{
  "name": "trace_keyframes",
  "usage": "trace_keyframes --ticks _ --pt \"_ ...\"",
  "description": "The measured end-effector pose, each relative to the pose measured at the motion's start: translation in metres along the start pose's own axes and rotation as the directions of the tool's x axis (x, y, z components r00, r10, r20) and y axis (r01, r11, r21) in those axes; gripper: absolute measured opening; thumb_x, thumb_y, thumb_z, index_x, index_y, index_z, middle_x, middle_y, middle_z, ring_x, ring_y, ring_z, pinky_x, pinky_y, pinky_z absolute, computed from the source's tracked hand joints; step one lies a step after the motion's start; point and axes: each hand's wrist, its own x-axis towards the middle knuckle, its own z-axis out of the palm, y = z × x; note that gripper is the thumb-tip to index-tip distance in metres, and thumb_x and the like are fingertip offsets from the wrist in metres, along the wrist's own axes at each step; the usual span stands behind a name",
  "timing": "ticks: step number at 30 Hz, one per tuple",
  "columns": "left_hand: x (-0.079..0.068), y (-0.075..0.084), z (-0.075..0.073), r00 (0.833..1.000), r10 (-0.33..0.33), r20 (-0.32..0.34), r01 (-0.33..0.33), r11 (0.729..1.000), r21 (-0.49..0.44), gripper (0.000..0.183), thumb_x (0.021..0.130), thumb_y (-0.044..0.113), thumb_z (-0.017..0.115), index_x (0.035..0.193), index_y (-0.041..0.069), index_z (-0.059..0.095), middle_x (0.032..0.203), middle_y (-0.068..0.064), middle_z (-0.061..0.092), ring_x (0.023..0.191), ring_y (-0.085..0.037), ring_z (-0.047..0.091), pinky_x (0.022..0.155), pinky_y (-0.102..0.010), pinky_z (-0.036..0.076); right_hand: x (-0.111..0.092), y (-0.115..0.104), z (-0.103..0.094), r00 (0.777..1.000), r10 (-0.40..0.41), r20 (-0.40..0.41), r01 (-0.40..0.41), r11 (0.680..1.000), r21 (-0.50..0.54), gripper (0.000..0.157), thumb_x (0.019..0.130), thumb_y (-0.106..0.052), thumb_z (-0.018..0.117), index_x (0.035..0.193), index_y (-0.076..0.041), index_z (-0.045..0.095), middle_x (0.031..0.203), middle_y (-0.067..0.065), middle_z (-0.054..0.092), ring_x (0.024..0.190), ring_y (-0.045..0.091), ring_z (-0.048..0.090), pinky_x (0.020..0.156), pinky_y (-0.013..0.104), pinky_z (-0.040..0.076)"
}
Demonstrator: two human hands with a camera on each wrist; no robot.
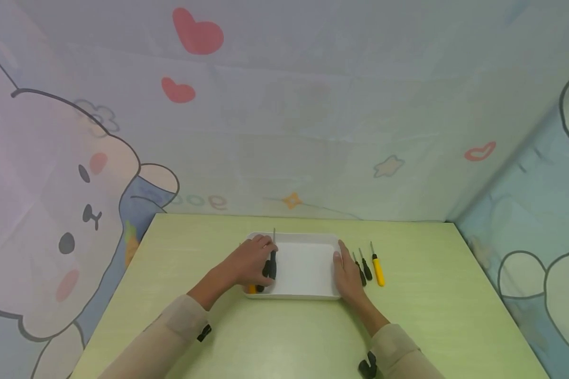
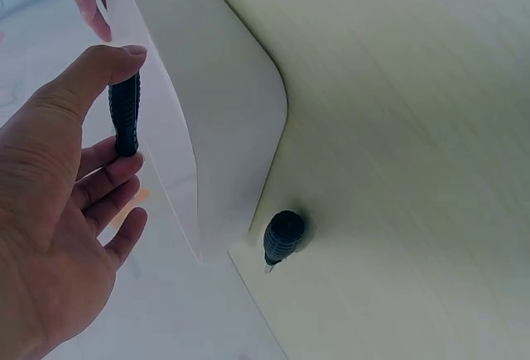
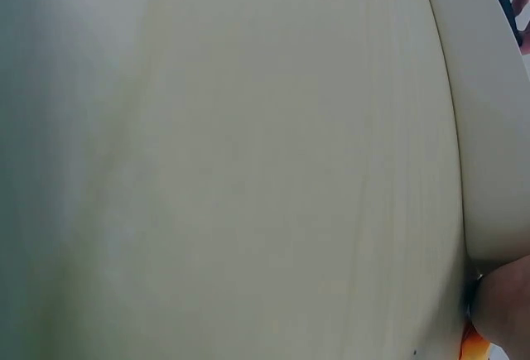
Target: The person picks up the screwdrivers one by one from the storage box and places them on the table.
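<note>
My left hand [image 1: 252, 261] is over the left end of a white tray [image 1: 308, 266] and pinches a screwdriver by its black handle [image 2: 125, 116], thumb at one end and fingertips at the other. In the head view its thin shaft points toward the back wall. More black and yellow handles [image 1: 252, 289] show beneath this hand, partly hidden by it. My right hand [image 1: 348, 275] holds the tray's right end, with its thumb over the rim and its fingers along the outer side. Only a bit of that hand shows in the right wrist view.
Right of the tray lie two black screwdrivers [image 1: 366, 269] and a yellow one [image 1: 378, 271] on the pale table [image 1: 436, 305]. In the left wrist view another black-handled screwdriver [image 2: 284, 236] lies beside the tray. A printed cloth wall [image 1: 313, 131] stands behind the table.
</note>
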Motion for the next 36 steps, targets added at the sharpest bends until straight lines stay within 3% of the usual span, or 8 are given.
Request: trace_keyframes --ticks 11,36 --pt "-0.005 -0.007 -0.002 0.999 -0.013 -0.041 0.012 0.999 -0.030 0.079 0.081 0.044 0.089 0.143 0.004 0.059 0.146 -0.014 0.054 0.139 -0.032 0.047 0.112 -0.050 0.044 -0.001 0.000 0.001 1.000 0.006 -0.009 -0.006 1.000 0.000 0.060 0.117 -0.037 0.032 0.168 -0.006 0.027 0.171 0.018 0.031 0.157 0.041 0.028 0.127 0.058 0.021" --pt "-0.012 -0.017 -0.004 0.999 -0.037 -0.033 0.035 0.999 -0.035 0.081 0.082 0.048 0.089 0.144 0.005 0.059 0.145 -0.012 0.054 0.132 -0.030 0.049 0.110 -0.046 0.047 -0.001 -0.001 0.000 1.000 0.018 0.003 -0.018 1.000 -0.004 0.059 0.117 -0.035 0.032 0.169 -0.008 0.025 0.172 0.017 0.029 0.157 0.040 0.027 0.127 0.057 0.020"
